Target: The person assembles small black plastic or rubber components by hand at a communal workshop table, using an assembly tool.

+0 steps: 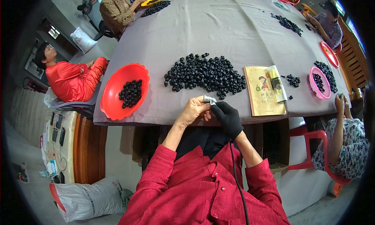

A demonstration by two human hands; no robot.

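Past the left hand (195, 111) and gloved right hand (228, 118), grips unclear, black beads (209, 74) lie between red tray (113, 96) and booklet (257, 102).

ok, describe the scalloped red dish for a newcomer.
On the grey table, find the near-left corner. The dish sits there, left of the big pile. It's red with a wavy rim; the basket right of the notebook is pink.

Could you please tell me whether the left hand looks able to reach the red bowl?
Probably yes: the red bowl sits to the left of the left hand, with nothing standing between.
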